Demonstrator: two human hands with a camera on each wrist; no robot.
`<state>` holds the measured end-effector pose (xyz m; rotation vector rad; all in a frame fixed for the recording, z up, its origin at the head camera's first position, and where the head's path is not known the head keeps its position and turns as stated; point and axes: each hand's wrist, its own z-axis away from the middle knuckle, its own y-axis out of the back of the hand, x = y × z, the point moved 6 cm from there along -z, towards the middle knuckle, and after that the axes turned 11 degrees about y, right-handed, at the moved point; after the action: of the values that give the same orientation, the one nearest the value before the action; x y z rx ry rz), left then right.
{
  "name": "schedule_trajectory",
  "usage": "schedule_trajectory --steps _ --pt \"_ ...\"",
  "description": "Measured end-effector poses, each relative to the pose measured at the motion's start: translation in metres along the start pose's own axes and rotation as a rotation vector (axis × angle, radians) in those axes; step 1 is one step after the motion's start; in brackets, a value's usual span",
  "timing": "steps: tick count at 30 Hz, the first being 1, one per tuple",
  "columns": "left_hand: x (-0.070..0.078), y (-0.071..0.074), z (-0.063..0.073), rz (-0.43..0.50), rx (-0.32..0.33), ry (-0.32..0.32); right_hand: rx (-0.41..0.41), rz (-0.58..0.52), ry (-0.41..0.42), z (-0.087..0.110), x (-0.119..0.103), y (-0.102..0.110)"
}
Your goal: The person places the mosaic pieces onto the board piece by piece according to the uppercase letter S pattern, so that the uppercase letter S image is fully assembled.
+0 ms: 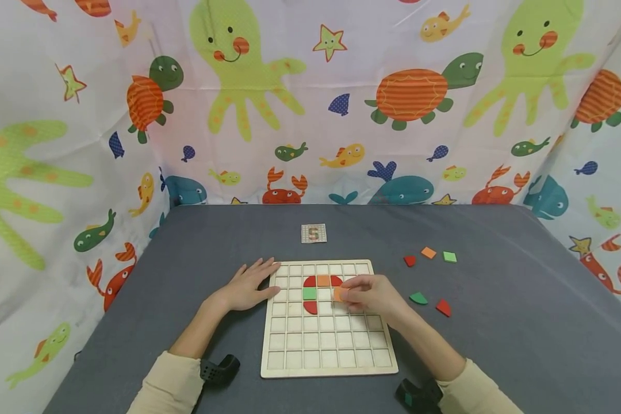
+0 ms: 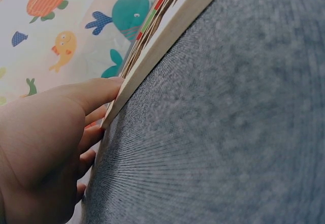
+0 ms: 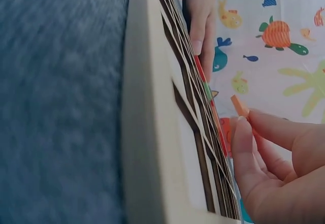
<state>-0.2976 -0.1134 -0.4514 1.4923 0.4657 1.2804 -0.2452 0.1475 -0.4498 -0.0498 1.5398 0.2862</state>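
A wooden grid board (image 1: 296, 359) lies flat on the table. My left hand (image 1: 250, 286) rests at its left edge with fingers extended; the left wrist view shows the thumb (image 2: 109, 88) touching the board's side. Between thumb and forefinger, my right hand (image 1: 374, 296) pinches an orange square tile (image 1: 338, 294) above the grid; the right wrist view shows this orange tile (image 3: 239, 105) tilted, clear of the board. In the grid's upper part sit an orange square (image 1: 323, 280), a green square (image 1: 309, 294) and red rounded pieces, one of them (image 1: 310, 308) below the green square.
Behind the board lies a small pattern card (image 1: 314, 233). To the right are loose tiles: a red one (image 1: 410, 261), an orange one (image 1: 428, 252), a light green one (image 1: 449, 257), a green one (image 1: 418, 298) and another red one (image 1: 444, 307). A printed curtain (image 1: 300, 86) hangs behind the grey table.
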Motion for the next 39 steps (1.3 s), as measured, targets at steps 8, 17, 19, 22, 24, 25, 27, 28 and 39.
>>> schedule_trajectory --steps 8,17,19,22,24,25,27,28,39 --pt "0.002 0.002 0.001 0.004 0.004 0.017 -0.015 0.016 -0.009 0.002 0.0 -0.01" --pt "0.0 0.0 -0.001 -0.006 -0.006 0.028 -0.008 0.059 -0.021 0.001 0.0 -0.015" --pt "0.0 0.0 -0.001 -0.005 -0.004 0.032 -0.005 0.068 -0.018 0.0 0.001 -0.015" --pt "0.0 -0.001 -0.002 -0.004 0.001 0.035 -0.003 0.068 -0.018 0.0 0.002 -0.015" --pt "0.0 -0.001 -0.002 -0.006 0.004 0.036 -0.002 0.062 -0.019 0.0 0.003 -0.014" --pt "0.0 -0.001 -0.002 -0.004 0.004 0.035 -0.003 0.063 -0.02 0.0 0.003 -0.014" --pt "0.0 -0.001 -0.002 -0.004 0.006 0.03 -0.003 0.066 -0.019 0.0 0.004 -0.014" --pt "0.001 0.0 -0.002 -0.003 0.007 0.025 -0.004 0.071 -0.017 0.0 0.003 -0.015" --pt "0.001 0.0 -0.001 0.001 -0.002 0.02 0.002 0.093 -0.014 0.002 0.003 -0.017"
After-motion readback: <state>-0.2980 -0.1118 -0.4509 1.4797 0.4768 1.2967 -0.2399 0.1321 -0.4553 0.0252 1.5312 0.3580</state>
